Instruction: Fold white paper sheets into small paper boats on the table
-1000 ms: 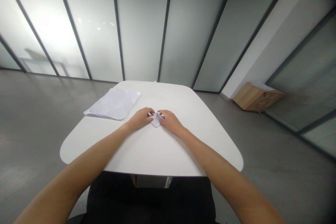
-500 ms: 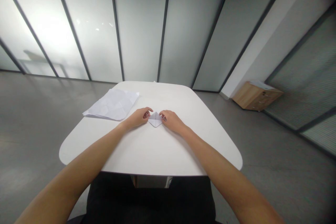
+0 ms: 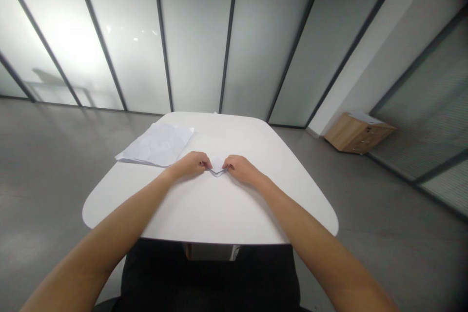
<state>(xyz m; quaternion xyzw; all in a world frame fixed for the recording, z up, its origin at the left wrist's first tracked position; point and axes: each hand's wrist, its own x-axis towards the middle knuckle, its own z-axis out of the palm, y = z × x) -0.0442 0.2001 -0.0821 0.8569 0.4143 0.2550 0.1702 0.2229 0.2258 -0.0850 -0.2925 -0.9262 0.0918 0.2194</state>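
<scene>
A small folded white paper piece [image 3: 217,166] lies near the middle of the white table [image 3: 204,209]. My left hand [image 3: 192,163] pinches its left corner with curled fingers. My right hand [image 3: 239,168] pinches its right corner the same way. The near edge of the folded paper looks lifted a little off the tabletop between the two hands. Both forearms reach in from the bottom of the view.
A stack of creased white sheets [image 3: 157,144] lies at the table's far left. Frosted glass panels with dark frames stand behind the table. A low wooden cabinet [image 3: 356,132] sits on the grey floor at the right.
Both hands have shifted from pressing the folded paper flat to pinching its left and right corners. The paper now looks narrower and slightly raised.
</scene>
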